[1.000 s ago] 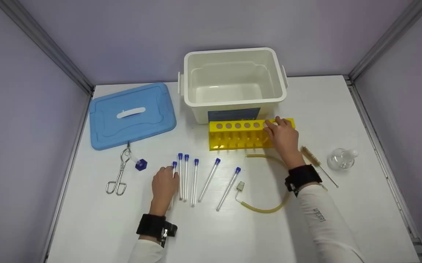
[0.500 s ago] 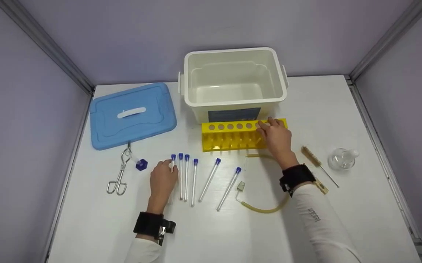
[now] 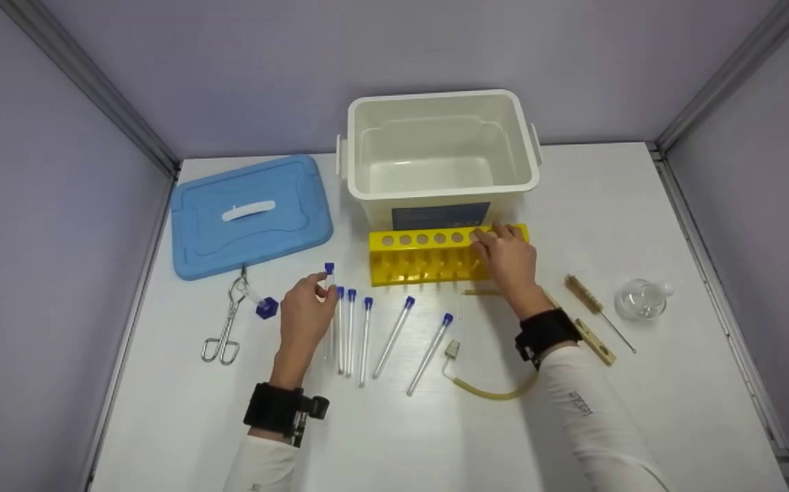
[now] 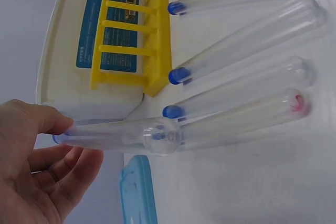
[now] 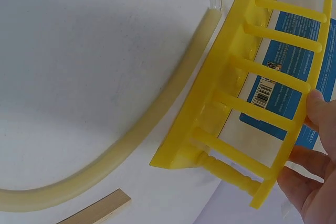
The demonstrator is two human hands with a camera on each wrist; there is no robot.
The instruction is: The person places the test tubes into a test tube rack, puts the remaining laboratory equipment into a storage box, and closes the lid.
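Note:
A blue-capped test tube is pinched near its cap between the thumb and fingers of my left hand, lifted off the table with its round bottom toward the wrist camera. Beside it, several more capped test tubes lie on the table; one tube has a red mark at its bottom end. My right hand grips the top bar of the yellow test tube rack, near its right end. The rack stands upright in front of the white bin, and its holes show no tubes.
Behind the rack stands a white bin; a blue lid lies left. Metal tongs and a blue-based piece lie below it. Rubber tubing, a wooden clamp, a brush and a glass bottle are at right.
My left hand has raised the test tube from beside the others and moved it forward. My right hand has slid the rack to the left, uncovering the wooden clamp.

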